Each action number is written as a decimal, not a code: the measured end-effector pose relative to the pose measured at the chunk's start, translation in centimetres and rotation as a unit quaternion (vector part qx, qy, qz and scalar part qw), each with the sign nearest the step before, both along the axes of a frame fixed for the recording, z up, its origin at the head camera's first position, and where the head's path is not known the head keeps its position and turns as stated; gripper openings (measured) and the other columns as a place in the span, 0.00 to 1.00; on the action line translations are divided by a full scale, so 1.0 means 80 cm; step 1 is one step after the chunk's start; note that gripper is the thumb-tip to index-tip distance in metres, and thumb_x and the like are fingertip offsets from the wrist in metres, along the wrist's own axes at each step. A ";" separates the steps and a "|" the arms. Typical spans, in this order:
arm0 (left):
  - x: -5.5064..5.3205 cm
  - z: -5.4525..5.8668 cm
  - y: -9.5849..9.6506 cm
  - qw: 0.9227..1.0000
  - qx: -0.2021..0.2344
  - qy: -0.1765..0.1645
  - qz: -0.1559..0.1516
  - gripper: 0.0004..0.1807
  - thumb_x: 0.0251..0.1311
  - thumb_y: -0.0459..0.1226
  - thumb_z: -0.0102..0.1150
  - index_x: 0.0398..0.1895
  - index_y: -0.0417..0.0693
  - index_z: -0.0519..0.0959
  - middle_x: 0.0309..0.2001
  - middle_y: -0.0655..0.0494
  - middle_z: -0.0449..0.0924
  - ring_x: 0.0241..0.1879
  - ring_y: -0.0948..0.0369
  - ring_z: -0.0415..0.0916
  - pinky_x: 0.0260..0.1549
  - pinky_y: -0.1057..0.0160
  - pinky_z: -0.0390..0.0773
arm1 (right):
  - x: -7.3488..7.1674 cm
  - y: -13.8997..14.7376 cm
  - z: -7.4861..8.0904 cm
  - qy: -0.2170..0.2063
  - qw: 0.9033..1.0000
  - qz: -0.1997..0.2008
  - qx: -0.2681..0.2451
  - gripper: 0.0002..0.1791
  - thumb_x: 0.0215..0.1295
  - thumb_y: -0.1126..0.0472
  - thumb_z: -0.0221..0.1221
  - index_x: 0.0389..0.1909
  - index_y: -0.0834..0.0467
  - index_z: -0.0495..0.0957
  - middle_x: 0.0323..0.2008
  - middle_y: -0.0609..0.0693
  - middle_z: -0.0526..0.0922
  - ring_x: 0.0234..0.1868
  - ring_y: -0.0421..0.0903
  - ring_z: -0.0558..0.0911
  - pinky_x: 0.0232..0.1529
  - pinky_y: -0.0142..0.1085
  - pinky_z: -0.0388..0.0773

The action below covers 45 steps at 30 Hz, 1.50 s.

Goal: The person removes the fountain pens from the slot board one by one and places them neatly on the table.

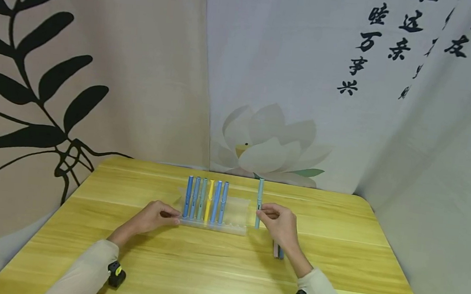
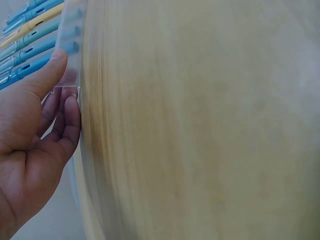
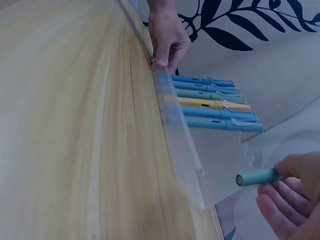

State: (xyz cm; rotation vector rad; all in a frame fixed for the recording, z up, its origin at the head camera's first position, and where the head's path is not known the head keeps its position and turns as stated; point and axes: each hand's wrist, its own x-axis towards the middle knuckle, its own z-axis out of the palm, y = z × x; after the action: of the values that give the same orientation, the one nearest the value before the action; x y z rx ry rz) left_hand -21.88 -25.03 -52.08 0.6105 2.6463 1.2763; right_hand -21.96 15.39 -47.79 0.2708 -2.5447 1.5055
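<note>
Clock directions: head view, rack at the centre of the dial.

1. Rack [image 1: 235, 215], one, clear plastic. Stands on the wooden table [image 1: 206, 276], long side running from nine o'clock to three.
2. Pens in rack, six, capped, with clips, side by side, gathered toward nine o'clock. In order from that end: deep blue pen [image 1: 188, 197], blue pen [image 1: 195, 197], green pen [image 1: 202, 198], yellow pen [image 1: 209, 199], second blue pen [image 1: 216, 202], third blue pen [image 1: 223, 202].
3. Left hand [image 1: 155, 217], at nine o'clock. Narrow grip: thumb and fingers pinch the near end of the rack, the thumb pressed to its front strip.
4. Right hand [image 1: 281, 223], at three o'clock. Narrow grip: thumb and fingertips pinch item 5.
5. Pale green pen [image 1: 260, 192], one, held lengthwise toward twelve and six o'clock, just beside the rack at three o'clock, apart from it.
6. Loose pens, two, at four o'clock on the table, side by side beneath the right hand and partly hidden by it: pinkish pen [image 1: 275, 250], dark blue pen [image 1: 281, 253].
7. Backdrop cloth: leaf print [image 1: 36, 135] at ten o'clock, pale lotus print [image 1: 274, 146] toward one.
</note>
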 end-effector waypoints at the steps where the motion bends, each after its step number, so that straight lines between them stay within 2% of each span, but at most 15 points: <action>1: 0.000 0.000 0.000 1.000 0.000 -0.002 0.001 0.17 0.68 0.42 0.66 0.52 0.41 0.87 0.50 0.48 0.87 0.45 0.61 0.83 0.42 0.66 0.81 | 0.000 0.003 0.000 0.000 1.000 -0.005 0.002 0.11 0.65 0.54 0.71 0.44 0.55 0.89 0.36 0.47 0.89 0.38 0.45 0.88 0.40 0.39 0.85; 5: -0.001 0.001 0.000 1.000 0.002 -0.006 0.002 0.16 0.67 0.42 0.67 0.52 0.41 0.87 0.50 0.48 0.87 0.45 0.61 0.83 0.42 0.66 0.81 | 0.004 0.017 -0.002 0.001 1.000 -0.019 0.006 0.10 0.65 0.55 0.71 0.43 0.55 0.89 0.36 0.47 0.89 0.38 0.46 0.88 0.40 0.40 0.85; 9: 0.000 0.002 0.001 1.000 0.003 -0.010 0.004 0.16 0.67 0.42 0.67 0.52 0.41 0.87 0.50 0.47 0.87 0.45 0.60 0.83 0.42 0.66 0.81 | 0.008 0.031 -0.003 -0.005 0.999 -0.030 0.010 0.10 0.65 0.55 0.70 0.43 0.55 0.88 0.37 0.48 0.89 0.38 0.45 0.87 0.38 0.37 0.84; 16: 0.000 0.003 0.000 1.000 0.008 -0.001 -0.006 0.16 0.68 0.41 0.66 0.51 0.37 0.86 0.50 0.45 0.87 0.44 0.60 0.83 0.41 0.66 0.82 | 0.016 0.056 -0.004 -0.013 0.999 -0.045 0.013 0.11 0.64 0.55 0.71 0.43 0.56 0.88 0.37 0.49 0.90 0.38 0.45 0.87 0.38 0.34 0.83; 22: 0.000 0.003 0.001 1.000 0.005 -0.004 0.002 0.16 0.68 0.41 0.66 0.51 0.40 0.87 0.49 0.47 0.88 0.44 0.61 0.83 0.41 0.66 0.82 | 0.021 0.074 -0.007 -0.014 0.997 -0.060 0.036 0.11 0.64 0.57 0.71 0.43 0.58 0.88 0.37 0.50 0.90 0.38 0.46 0.87 0.39 0.34 0.83; 34: 0.001 0.004 0.001 1.000 0.003 -0.001 0.001 0.17 0.68 0.41 0.66 0.51 0.37 0.86 0.49 0.45 0.87 0.45 0.59 0.84 0.41 0.65 0.82 | 0.029 0.095 -0.015 -0.037 0.994 -0.086 0.061 0.13 0.64 0.57 0.70 0.45 0.61 0.88 0.38 0.53 0.90 0.38 0.48 0.88 0.38 0.33 0.83; 39: 0.000 0.004 0.002 1.000 -0.001 -0.010 0.012 0.16 0.67 0.41 0.67 0.51 0.40 0.87 0.49 0.48 0.88 0.45 0.60 0.83 0.42 0.65 0.82 | 0.031 0.103 -0.022 -0.056 0.991 -0.099 0.069 0.13 0.64 0.57 0.70 0.45 0.61 0.88 0.38 0.53 0.90 0.38 0.47 0.88 0.37 0.33 0.83; 45: -0.001 0.002 0.001 1.000 -0.002 -0.010 0.007 0.16 0.67 0.41 0.67 0.51 0.40 0.87 0.49 0.49 0.88 0.45 0.59 0.83 0.42 0.66 0.81 | 0.032 0.108 -0.028 -0.078 0.988 -0.104 0.082 0.14 0.64 0.56 0.70 0.45 0.61 0.89 0.38 0.53 0.91 0.39 0.47 0.88 0.38 0.36 0.82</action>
State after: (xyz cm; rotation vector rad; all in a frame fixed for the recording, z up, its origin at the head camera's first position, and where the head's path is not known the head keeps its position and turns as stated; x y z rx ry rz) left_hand -21.97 -24.95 -51.94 0.5764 2.6402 1.2744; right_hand -19.39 24.02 -50.04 -0.0957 -2.7214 1.2911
